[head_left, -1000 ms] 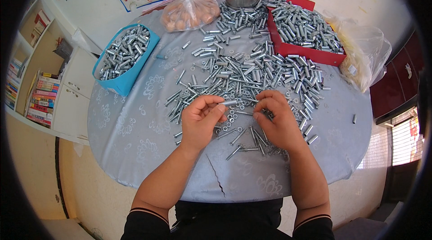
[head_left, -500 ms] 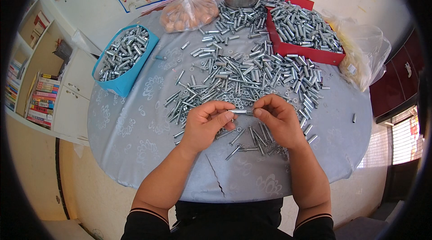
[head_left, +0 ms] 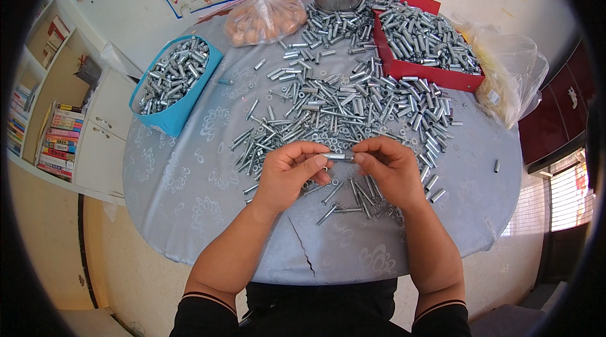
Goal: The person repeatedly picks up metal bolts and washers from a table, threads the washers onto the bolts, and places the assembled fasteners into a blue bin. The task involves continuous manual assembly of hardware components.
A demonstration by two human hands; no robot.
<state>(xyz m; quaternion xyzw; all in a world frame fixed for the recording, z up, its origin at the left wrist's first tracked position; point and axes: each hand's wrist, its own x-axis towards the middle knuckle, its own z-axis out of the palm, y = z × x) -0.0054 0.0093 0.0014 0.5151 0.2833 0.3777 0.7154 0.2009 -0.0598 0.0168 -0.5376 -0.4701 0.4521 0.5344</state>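
Both bare hands are facing each other, thumbs and fingertips pinching: the left hand (head_left: 287, 173) is gripping one small metal part, and the right hand (head_left: 390, 169) is closing its fingertips at that part's other end. Beneath them, a large rounded table (head_left: 170, 210) covered in a shiny silver-grey floral cloth is carrying everything. Across its middle, a broad heap of silvery metal bolts, sleeves and rings (head_left: 344, 100) is spreading just beyond the hands. Farther off to the right, an open red box (head_left: 435, 80) is holding many more silvery pieces; off to the left, a bright blue open-topped container (head_left: 189, 106) is holding others. Between these, at the back, a knotted clear plastic bag of round brownish things (head_left: 268, 18) is resting. Under and between the hands, a few long, thin silvery bolts (head_left: 363, 192) are lying loose. Smallest, the smooth silvery cylindrical sleeve (head_left: 334, 156) is sitting in the gap between the two hands, its long axis running nearly level from left to right. Its left end is resting in the left hand's pinch; its right end is pointing at the right fingertips, whose own small piece is too hidden to identify.
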